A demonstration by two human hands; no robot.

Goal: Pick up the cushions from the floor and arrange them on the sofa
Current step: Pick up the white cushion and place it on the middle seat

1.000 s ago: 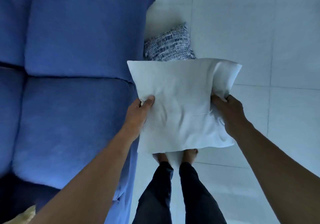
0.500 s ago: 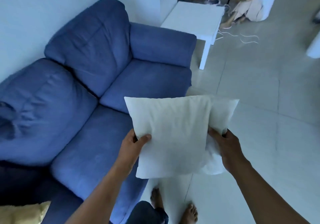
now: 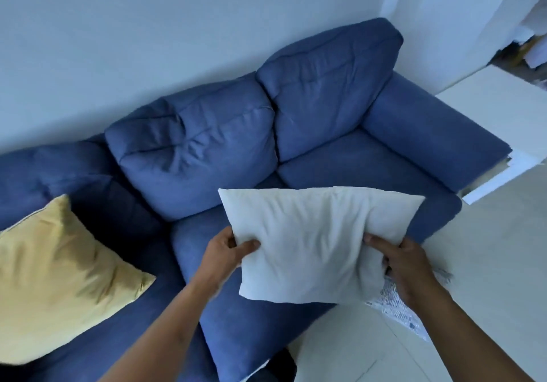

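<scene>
With the yellow cushion (image 3: pixel 59 275) already on the sofa (image 3: pixel 207 151), both the left hand (image 3: pixel 226 253) and right hand (image 3: pixel 407 266) pinch the white cushion (image 3: pixel 313 242) above the seat, while a patterned cushion (image 3: pixel 396 301) waits on the floor (image 3: pixel 488 248).

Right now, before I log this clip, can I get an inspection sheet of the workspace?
Surface: blue sofa against the wall; seats free except at the left end.
Job's things: white cushion held over the seat, not yet set down; yellow cushion already on the sofa at left; patterned cushion on the floor, mostly hidden under the right hand.
Clutter: nothing seen on the sofa.
Grippers: left hand and right hand each grip one side of the white cushion.
Cables: nothing seen.
Surroundings: white table beside the right armrest; pale tiled floor.
</scene>
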